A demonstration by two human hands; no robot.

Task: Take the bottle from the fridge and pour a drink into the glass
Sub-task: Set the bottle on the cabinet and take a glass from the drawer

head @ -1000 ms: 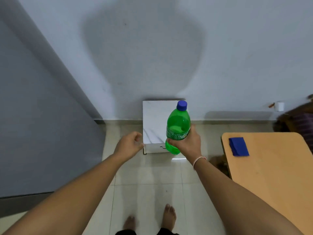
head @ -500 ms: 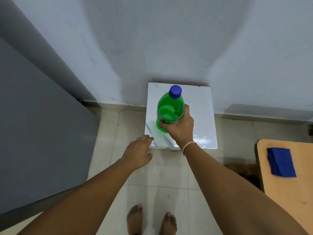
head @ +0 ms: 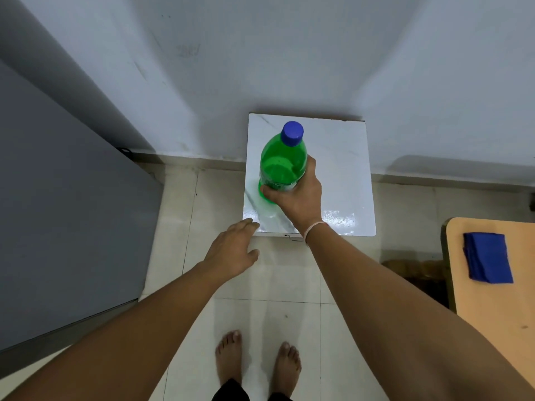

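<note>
A green plastic bottle with a blue cap stands upright over a small white marble-patterned table against the wall. My right hand is wrapped around the bottle's lower body. Whether its base touches the tabletop I cannot tell. My left hand hovers with its fingers spread just in front of the table's near left corner, holding nothing. The grey fridge fills the left side, its door closed. No glass is in view.
A wooden table at the right edge carries a folded blue cloth. Pale floor tiles lie between fridge and tables, with my bare feet on them. A grey-white wall stands behind the white table.
I have stepped closer, so the white table looks larger. The bottle has come down towards its top in my right hand. My left hand has opened from a loose fist.
</note>
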